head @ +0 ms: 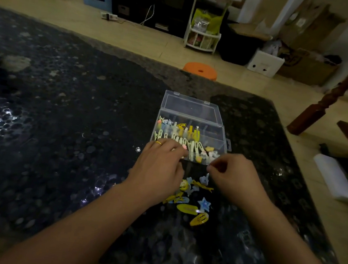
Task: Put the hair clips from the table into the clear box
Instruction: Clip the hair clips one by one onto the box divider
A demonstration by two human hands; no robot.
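The clear box (pixel 222 132) stands open on the dark table, lid (pixel 190 106) tilted back, with several pale, yellow and blue hair clips (pixel 181 132) lined up inside. My left hand (pixel 161 165), a ring on one finger, reaches over the box's front edge with curled fingers pinching a pale clip with a pink tip (pixel 185 147). My right hand (pixel 235 175) hovers at the front right corner of the box, thumb and forefinger pinched on something small and shiny. A pile of yellow and blue loose clips (pixel 192 198) lies on the table between my wrists.
The dark speckled table (pixel 62 120) stretches far left and toward me. An orange stool (pixel 200 70) stands beyond its far edge, a wooden post (pixel 322 104) at the right. White foam sheets (pixel 335 181) lie on the floor to the right.
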